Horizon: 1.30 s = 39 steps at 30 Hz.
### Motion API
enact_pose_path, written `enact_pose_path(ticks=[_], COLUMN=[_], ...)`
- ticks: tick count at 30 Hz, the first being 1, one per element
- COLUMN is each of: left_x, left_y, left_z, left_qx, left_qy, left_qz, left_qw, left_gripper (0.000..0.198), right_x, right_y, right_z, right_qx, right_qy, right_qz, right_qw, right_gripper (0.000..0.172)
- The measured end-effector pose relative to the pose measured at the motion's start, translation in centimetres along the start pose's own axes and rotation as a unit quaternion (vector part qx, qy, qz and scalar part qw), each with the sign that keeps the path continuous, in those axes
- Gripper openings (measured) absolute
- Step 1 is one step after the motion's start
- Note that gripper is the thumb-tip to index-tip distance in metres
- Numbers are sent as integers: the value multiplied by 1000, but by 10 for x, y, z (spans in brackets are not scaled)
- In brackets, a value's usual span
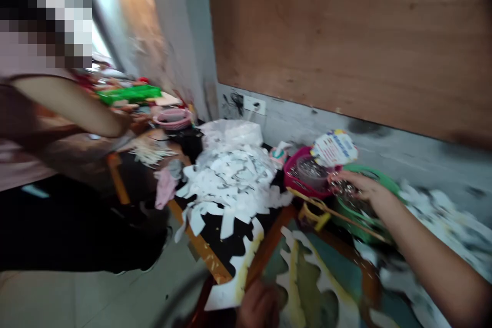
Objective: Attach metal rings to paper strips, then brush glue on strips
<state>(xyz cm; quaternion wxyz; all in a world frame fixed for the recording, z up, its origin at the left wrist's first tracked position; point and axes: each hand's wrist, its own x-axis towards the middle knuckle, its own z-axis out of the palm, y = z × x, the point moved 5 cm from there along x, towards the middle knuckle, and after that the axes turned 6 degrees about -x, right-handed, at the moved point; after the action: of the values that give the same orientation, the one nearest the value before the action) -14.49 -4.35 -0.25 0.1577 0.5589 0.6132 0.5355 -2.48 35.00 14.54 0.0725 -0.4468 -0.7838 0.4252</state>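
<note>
My right hand reaches over a green basket at the right, its fingers around a cluster of small shiny metal pieces. Close to its fingertips stands a magenta basket with a bowl of similar pieces. My left hand is blurred at the bottom edge, beside a white cut-out sheet with a yellow strip; its fingers are too smeared to read. Another scalloped white and yellow cut-out lies just right of it.
A heap of white cut pieces covers the middle table. A wooden stick lies across a yellow holder. At left a person works near a pink basket. More white pieces lie right.
</note>
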Motion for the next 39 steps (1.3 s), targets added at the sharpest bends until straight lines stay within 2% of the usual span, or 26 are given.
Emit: enact_pose_path(ticks=[1,2,3,4,9,12,14,17,19,20,22,25,27,29,32,35,39], left_x=[-1,-2,-2,-1,11,10,8,11,25,37,71,133,170,196,211,211,209], left_y=[-2,2,3,3,7,8,8,7,7,8,12,19,15,8,0,-7,-11], left_z=[1,-2,-3,-1,0,-1,-2,0,5,10,27,59,80,94,97,87,72], left_qx=[-5,17,44,62,96,106,104,100,111,120,124,129,135,138,147,167,193], left_qy=[13,70,97,100,69,55,41,15,1,-5,-25,-17,-18,-16,6,44,91], left_qz=[31,110,151,173,211,218,217,187,134,101,58,30,-20,-76,-93,-106,-136], left_qw=[999,991,983,978,970,969,970,977,985,988,990,991,991,987,985,979,967], left_gripper=[13,14,15,16,13,12,13,14,19,29,59,84,88,80,69,72,83], right_x=[-10,-20,-31,-42,-109,-142,-156,-162,-160,-159,-157,-160,-167,-177,-189,-185,-153], right_y=[3,8,13,19,53,72,84,94,96,94,88,69,55,43,35,42,60], right_z=[-3,-7,-10,-12,-2,16,28,41,42,42,37,28,23,21,26,44,75], right_qx=[18,34,48,57,43,18,1,-19,-22,-21,-17,-10,-9,-14,-51,-119,-202], right_qy=[-16,-30,-39,-49,-104,-100,-75,-7,38,56,81,95,87,68,18,-20,11], right_qz=[9,18,27,35,71,70,62,40,29,24,12,-18,-39,-59,-83,-87,-58], right_qw=[1000,999,998,997,991,992,995,999,999,998,997,995,995,996,995,989,978], right_gripper=[33,34,35,36,31,23,19,14,14,15,17,17,19,22,23,15,13])
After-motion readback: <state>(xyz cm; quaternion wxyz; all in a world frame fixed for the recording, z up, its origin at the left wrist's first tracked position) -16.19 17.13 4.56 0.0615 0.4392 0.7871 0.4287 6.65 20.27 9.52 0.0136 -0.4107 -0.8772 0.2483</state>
